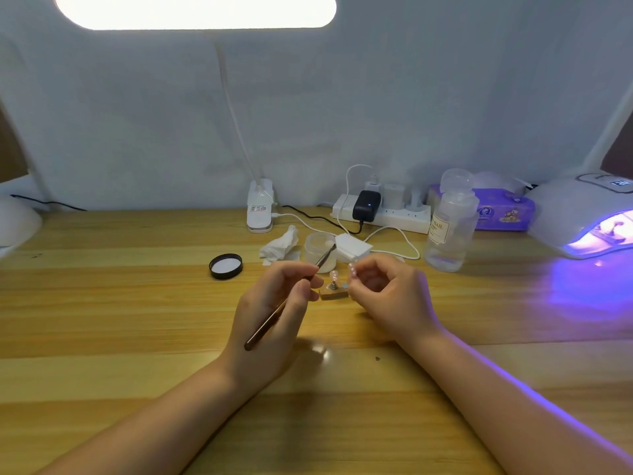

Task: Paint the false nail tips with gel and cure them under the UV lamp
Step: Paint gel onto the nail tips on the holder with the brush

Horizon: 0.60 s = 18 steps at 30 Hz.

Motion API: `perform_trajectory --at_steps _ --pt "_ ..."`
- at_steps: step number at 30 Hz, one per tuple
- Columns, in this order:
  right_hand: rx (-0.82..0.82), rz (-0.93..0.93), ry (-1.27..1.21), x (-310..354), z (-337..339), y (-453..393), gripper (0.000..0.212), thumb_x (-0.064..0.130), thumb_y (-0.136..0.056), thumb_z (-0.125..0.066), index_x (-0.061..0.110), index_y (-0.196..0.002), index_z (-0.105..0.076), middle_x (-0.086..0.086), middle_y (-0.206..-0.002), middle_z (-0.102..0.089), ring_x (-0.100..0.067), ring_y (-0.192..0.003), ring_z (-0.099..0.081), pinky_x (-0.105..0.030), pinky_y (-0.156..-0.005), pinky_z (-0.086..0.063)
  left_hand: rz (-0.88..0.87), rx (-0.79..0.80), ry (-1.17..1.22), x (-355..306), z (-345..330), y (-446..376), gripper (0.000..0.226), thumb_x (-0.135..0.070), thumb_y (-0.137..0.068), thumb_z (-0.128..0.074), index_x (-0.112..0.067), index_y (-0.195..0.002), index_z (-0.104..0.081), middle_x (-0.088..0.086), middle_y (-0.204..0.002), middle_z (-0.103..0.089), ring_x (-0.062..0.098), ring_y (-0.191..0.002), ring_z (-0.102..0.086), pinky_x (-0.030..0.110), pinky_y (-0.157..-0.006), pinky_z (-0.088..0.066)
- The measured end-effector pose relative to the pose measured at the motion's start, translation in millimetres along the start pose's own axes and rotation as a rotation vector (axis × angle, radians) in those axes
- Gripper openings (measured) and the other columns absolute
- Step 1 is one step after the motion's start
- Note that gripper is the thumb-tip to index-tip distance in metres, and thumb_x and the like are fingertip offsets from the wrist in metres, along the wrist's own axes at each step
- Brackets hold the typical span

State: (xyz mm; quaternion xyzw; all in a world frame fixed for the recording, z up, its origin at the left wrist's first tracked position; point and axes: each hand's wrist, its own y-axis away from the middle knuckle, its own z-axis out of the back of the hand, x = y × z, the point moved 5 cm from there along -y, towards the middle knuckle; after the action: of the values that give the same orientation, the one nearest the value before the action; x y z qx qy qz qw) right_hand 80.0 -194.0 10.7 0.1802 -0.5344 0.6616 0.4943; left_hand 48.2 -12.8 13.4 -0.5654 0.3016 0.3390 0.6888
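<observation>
One black jar lid (225, 266) is lying flat on the wooden bench (102, 303), inner face up. To its right, one white clip-on desk lamp base (260, 210) is standing at the back edge, its stalk rising to one bright lamp head (195, 10) at the top. One crumpled white tissue (281, 246) is lying just in front of it.

The left hand (274, 313) is hovering over the bench, its grip pinching one dark-handled brush (284, 303) between thumb and fingers; the brush tip is pointing up and right, reaching over one small clear jar (317, 250) that is standing open. Just beside the jar, one stack of white pads (352, 246) is sitting.

Between the two hands, one small wooden block (334, 294) is resting on the bench, carrying one false nail tip (333, 275) upright on a metal stand. The right hand (390, 296) is curling its fingers beside the block; whether its grip is pinching anything I cannot tell.

Behind, one white power strip (383, 217) is holding one black adapter (366, 204). One clear pump bottle (450, 228) is standing to its right, in front of one purple tissue pack (503, 210). At the far right, one white UV lamp (582, 214) is glowing violet.
</observation>
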Motion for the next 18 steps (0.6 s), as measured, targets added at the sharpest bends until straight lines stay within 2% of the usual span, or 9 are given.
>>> perform_trajectory --at_steps 7,12,18 --pt "0.032 -0.093 -0.138 -4.7 -1.7 0.3 0.012 0.015 -0.082 -0.073 0.027 -0.083 -0.071 0.007 -0.070 -0.071 -0.005 -0.067 -0.068 -0.021 -0.065 -0.056 0.010 0.021 -0.020 1.1 -1.6 -0.2 0.030 -0.033 -0.091 -0.051 -0.016 -0.112 -0.065 -0.006 -0.101 -0.073 0.014 -0.093 -0.071 0.024 -0.080 -0.055" --pt "0.021 -0.086 -0.111 -3.9 0.4 -0.2 0.016 0.014 -0.082 -0.073 0.029 -0.085 -0.070 0.010 -0.072 -0.070 -0.002 -0.069 -0.068 -0.016 -0.065 -0.054 -0.007 0.048 -0.020 0.0 -4.3 1.0 0.028 -0.031 -0.092 -0.052 -0.015 -0.112 -0.065 -0.005 -0.102 -0.074 0.014 -0.095 -0.071 0.024 -0.081 -0.055" --pt "-0.005 -0.099 -0.112 -5.8 1.9 0.4 0.013 0.014 -0.082 -0.073 0.027 -0.085 -0.071 0.007 -0.071 -0.070 -0.003 -0.068 -0.067 -0.019 -0.066 -0.055 -0.014 0.030 -0.022 -0.3 -3.6 1.8 0.029 -0.031 -0.091 -0.052 -0.016 -0.111 -0.065 -0.001 -0.100 -0.074 0.018 -0.094 -0.071 0.033 -0.082 -0.056"
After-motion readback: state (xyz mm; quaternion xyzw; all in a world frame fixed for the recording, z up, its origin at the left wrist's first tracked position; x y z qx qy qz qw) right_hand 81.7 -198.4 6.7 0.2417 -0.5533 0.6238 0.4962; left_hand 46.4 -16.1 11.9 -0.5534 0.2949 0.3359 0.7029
